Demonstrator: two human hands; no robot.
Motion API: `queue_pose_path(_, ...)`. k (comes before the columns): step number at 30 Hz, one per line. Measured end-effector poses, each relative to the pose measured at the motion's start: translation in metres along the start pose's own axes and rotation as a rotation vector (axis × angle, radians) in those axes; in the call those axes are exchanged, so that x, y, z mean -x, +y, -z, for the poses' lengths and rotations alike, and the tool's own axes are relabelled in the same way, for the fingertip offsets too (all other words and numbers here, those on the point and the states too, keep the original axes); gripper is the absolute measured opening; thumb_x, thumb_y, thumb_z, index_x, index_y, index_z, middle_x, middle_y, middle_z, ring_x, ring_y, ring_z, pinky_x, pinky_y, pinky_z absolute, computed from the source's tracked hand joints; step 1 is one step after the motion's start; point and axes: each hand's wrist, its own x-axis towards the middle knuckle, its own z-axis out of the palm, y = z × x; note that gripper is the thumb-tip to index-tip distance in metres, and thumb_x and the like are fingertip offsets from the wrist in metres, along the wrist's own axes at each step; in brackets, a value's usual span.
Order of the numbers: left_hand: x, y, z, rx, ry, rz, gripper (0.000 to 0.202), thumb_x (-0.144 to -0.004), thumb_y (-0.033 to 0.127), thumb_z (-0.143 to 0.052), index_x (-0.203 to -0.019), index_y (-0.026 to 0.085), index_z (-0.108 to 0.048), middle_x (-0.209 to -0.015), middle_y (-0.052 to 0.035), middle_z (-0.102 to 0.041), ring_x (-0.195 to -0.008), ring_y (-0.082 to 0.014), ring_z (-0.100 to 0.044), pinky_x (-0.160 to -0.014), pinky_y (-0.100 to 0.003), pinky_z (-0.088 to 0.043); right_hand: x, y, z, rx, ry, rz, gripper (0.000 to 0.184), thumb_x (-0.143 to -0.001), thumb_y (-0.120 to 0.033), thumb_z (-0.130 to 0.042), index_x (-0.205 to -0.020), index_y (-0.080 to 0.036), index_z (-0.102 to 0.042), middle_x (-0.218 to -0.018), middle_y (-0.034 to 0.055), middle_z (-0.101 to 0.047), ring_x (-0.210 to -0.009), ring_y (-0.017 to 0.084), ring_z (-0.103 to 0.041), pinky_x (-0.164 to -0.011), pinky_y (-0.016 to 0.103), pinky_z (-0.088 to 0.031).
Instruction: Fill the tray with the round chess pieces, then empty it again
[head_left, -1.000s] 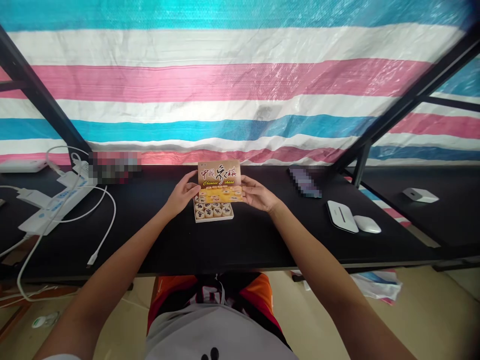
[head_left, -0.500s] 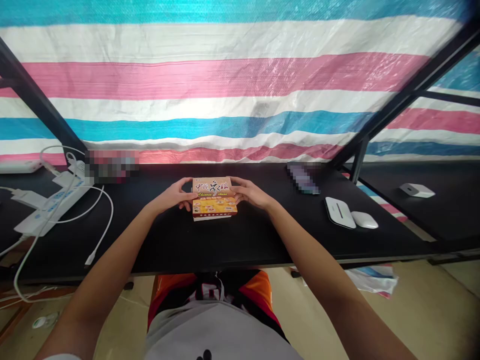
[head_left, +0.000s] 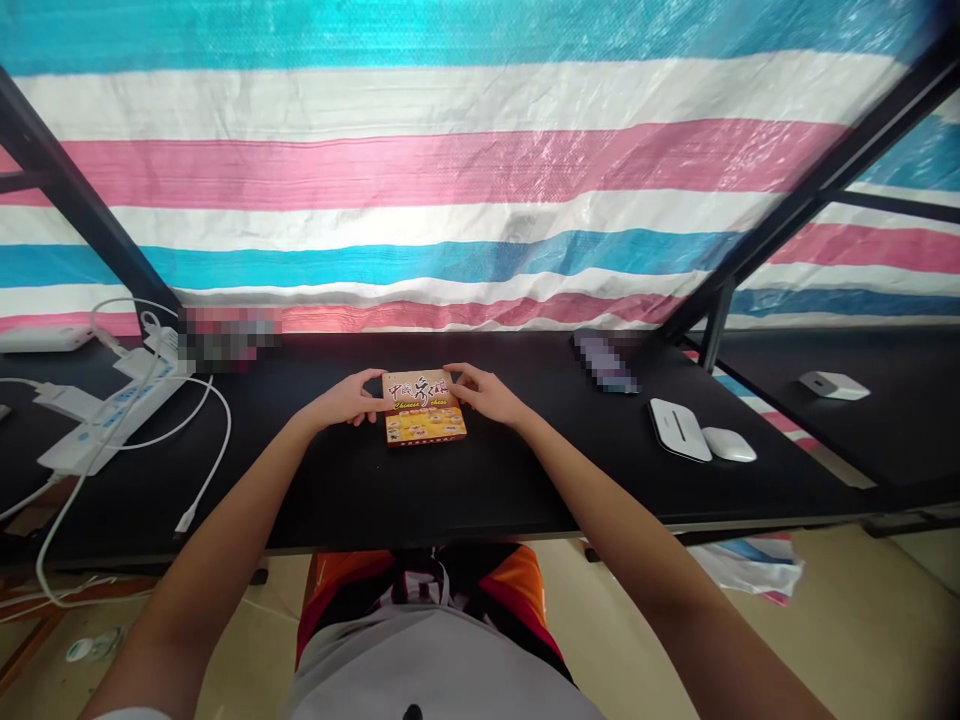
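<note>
A Chinese chess box (head_left: 425,410) lies on the black desk in front of me, its printed lid facing up. My left hand (head_left: 346,400) holds the box's left side, the thumb at its edge and the other fingers curled beside it. On the opposite side, my right hand (head_left: 482,393) grips the upper right corner, with fingers bent over the lid's edge. Where the fingertips meet the far sides is partly hidden. No white inner part shows below the lid.
A white power strip (head_left: 112,415) with plugs and cables lies on the left. To the right are a blurred phone-like object (head_left: 606,362), a white slotted device (head_left: 679,430) and a white mouse (head_left: 729,444). Striped plastic sheeting (head_left: 420,170) hangs behind the black desk (head_left: 450,495).
The lid has gone down over the white inner part that showed at the front edge. My right hand has shifted slightly left with its fingers at the lid's corner.
</note>
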Motion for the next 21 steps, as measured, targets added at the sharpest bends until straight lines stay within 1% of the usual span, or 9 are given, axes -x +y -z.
queue_pose_path(4, -0.003, -0.005, -0.001, -0.069, 0.026, 0.019, 0.087, -0.071, 0.051, -0.071, -0.142, 0.019, -0.031, -0.066, -0.0003, -0.064, -0.044, -0.0114, -0.049, -0.038, -0.021, -0.032, 0.0, 0.001, 0.0, 0.055, 0.006, 0.032, 0.044, -0.082, -0.04, -0.058, -0.122, -0.02, -0.055, -0.076, -0.0022, -0.059, -0.067, 0.013, -0.053, -0.069, 0.029, -0.044)
queue_pose_path(6, -0.004, -0.005, -0.002, -0.085, 0.043, 0.044, 0.084, -0.069, 0.051, -0.071, -0.137, 0.019, -0.035, -0.062, 0.0022, -0.06, -0.042, -0.0107, -0.047, -0.037, -0.02, -0.031, -0.001, 0.002, 0.0, 0.047, 0.004, 0.037, 0.045, -0.081, -0.041, -0.061, -0.12, -0.02, -0.057, -0.075, -0.0028, -0.058, -0.067, 0.013, -0.052, -0.069, 0.028, -0.043)
queue_pose_path(9, -0.005, -0.004, -0.002, -0.121, 0.086, 0.122, 0.073, -0.064, 0.052, -0.074, -0.122, 0.018, -0.046, -0.054, 0.0063, -0.052, -0.038, -0.0105, -0.044, -0.036, -0.021, -0.027, -0.003, 0.004, -0.002, 0.017, -0.012, 0.036, 0.041, -0.08, -0.042, -0.062, -0.114, -0.02, -0.061, -0.071, -0.0036, -0.055, -0.065, 0.012, -0.05, -0.067, 0.027, -0.041)
queue_pose_path(11, -0.005, -0.004, -0.003, -0.18, 0.103, 0.168, 0.061, -0.063, 0.054, -0.073, -0.107, 0.018, -0.053, -0.05, 0.0064, -0.05, -0.037, -0.0115, -0.044, -0.036, -0.022, -0.028, -0.004, 0.004, -0.003, 0.013, -0.027, 0.032, 0.038, -0.081, -0.043, -0.06, -0.11, -0.019, -0.063, -0.068, -0.0039, -0.053, -0.063, 0.012, -0.048, -0.065, 0.027, -0.04)
queue_pose_path(12, -0.005, -0.004, -0.003, -0.22, 0.101, 0.169, 0.053, -0.064, 0.056, -0.071, -0.098, 0.018, -0.056, -0.05, 0.0052, -0.051, -0.037, -0.012, -0.046, -0.038, -0.023, -0.03, -0.004, 0.003, -0.003, 0.019, -0.032, 0.028, 0.036, -0.081, -0.043, -0.059, -0.108, -0.019, -0.064, -0.068, -0.0038, -0.053, -0.063, 0.012, -0.047, -0.064, 0.027, -0.039)
queue_pose_path(14, -0.005, -0.004, -0.005, -0.304, 0.086, 0.129, 0.042, -0.07, 0.059, -0.063, -0.08, 0.018, -0.058, -0.053, 0.0015, -0.057, -0.038, -0.0125, -0.048, -0.043, -0.025, -0.035, -0.004, 0.003, -0.004, 0.037, -0.027, 0.02, 0.035, -0.082, -0.043, -0.058, -0.106, -0.019, -0.066, -0.068, -0.0031, -0.054, -0.062, 0.012, -0.047, -0.064, 0.027, -0.039)
queue_pose_path(16, -0.005, -0.003, -0.007, -0.389, 0.099, 0.059, 0.042, -0.076, 0.06, -0.055, -0.067, 0.018, -0.056, -0.058, -0.0013, -0.06, -0.041, -0.013, -0.05, -0.046, -0.025, -0.036, -0.004, 0.002, -0.004, 0.054, -0.019, 0.013, 0.035, -0.082, -0.044, -0.058, -0.105, -0.019, -0.066, -0.069, -0.0026, -0.056, -0.062, 0.012, -0.047, -0.064, 0.027, -0.039)
queue_pose_path(19, -0.005, -0.001, -0.011, -0.532, 0.186, -0.033, 0.045, -0.08, 0.058, -0.049, -0.058, 0.019, -0.054, -0.061, -0.0037, -0.062, -0.05, -0.0154, -0.053, -0.049, -0.026, -0.032, -0.004, 0.002, -0.004, 0.065, -0.023, 0.011, 0.035, -0.083, -0.045, -0.056, -0.106, -0.02, -0.066, -0.068, -0.0024, -0.057, -0.062, 0.012, -0.048, -0.063, 0.026, -0.04)
queue_pose_path(21, -0.005, 0.001, -0.013, -0.584, 0.227, -0.076, 0.045, -0.081, 0.056, -0.048, -0.056, 0.019, -0.055, -0.063, -0.0046, -0.063, -0.056, -0.0165, -0.054, -0.051, -0.026, -0.031, -0.004, 0.002, -0.004, 0.07, -0.028, 0.01, 0.036, -0.084, -0.045, -0.056, -0.107, -0.02, -0.066, -0.066, -0.0025, -0.057, -0.061, 0.012, -0.05, -0.062, 0.026, -0.04)
